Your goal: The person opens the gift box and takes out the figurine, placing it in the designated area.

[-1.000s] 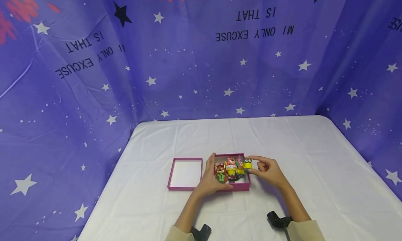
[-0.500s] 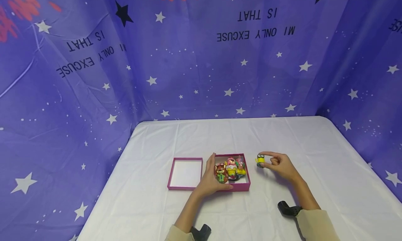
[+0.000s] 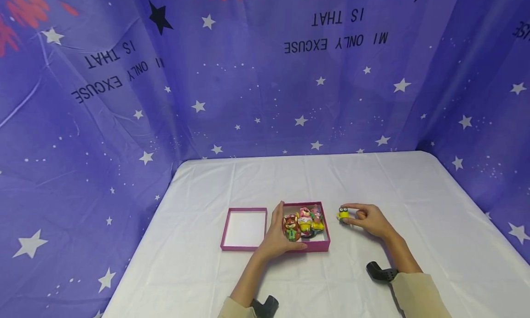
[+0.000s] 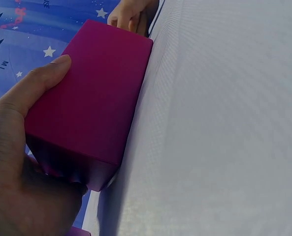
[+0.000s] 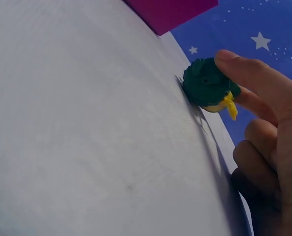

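A magenta box [image 3: 319, 247] on the table holds several toy figurines: a brown fox figurine [image 3: 292, 228] at the left, a pink-headed figurine [image 3: 305, 220] in the middle and a pink-and-yellow figurine [image 3: 317, 219] at the right. My left hand [image 3: 274, 239] grips the box's left end, its thumb along the front wall; the left wrist view shows the thumb [image 4: 52, 71] on that wall. To the right of the box, my right hand [image 3: 370, 220] pinches a yellow minion figurine [image 3: 343, 214] with thumb and fingertip. Its green base [image 5: 207, 82] faces the right wrist camera, close to the tabletop; whether they touch I cannot tell.
A shallow magenta lid [image 3: 245, 250] with a white inside lies on the left, beside the box. White cloth covers the table [image 3: 372, 180]. A purple curtain [image 3: 256, 78] with stars hangs behind and at both sides.
My right hand has carried the minion figurine away from the box's right edge to the right, then down a little. The left hand and the box have stayed in place.
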### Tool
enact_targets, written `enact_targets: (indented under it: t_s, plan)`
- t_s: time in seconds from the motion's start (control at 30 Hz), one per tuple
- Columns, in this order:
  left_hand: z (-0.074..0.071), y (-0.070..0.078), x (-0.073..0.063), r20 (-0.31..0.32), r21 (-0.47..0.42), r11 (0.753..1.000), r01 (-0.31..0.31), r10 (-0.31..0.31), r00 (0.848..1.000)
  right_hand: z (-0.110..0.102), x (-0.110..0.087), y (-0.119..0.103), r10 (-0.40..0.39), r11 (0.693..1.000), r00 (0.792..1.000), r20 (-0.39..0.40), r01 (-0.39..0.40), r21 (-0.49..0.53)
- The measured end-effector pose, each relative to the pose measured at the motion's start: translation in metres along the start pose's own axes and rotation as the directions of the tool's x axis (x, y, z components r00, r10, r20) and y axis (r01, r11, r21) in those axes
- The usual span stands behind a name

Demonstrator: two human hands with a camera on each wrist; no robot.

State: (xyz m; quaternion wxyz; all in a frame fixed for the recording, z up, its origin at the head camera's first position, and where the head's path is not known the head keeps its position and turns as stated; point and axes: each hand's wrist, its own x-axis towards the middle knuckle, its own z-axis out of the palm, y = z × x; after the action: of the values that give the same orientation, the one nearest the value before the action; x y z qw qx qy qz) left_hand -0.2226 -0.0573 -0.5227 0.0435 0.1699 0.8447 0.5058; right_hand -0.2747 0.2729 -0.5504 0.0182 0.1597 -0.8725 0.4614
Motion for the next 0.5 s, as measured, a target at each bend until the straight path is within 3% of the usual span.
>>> enact_targets:
  t_s: [0.2,0.5]
  plan:
    - [-0.0004,0.0007,0.0004,-0.001,-0.007,1.0,-0.008,0.008,1.0,-0.0034,-0.0014,-0.0044,0.058,0.997,0.998,0.019,-0.058,-0.043]
    - [-0.0014,0.0004,-0.0008,0.004,0.003,1.0,-0.004,0.004,1.0,-0.0045,-0.0042,-0.0033,0.034,0.999,0.999,0.027,-0.034,-0.009]
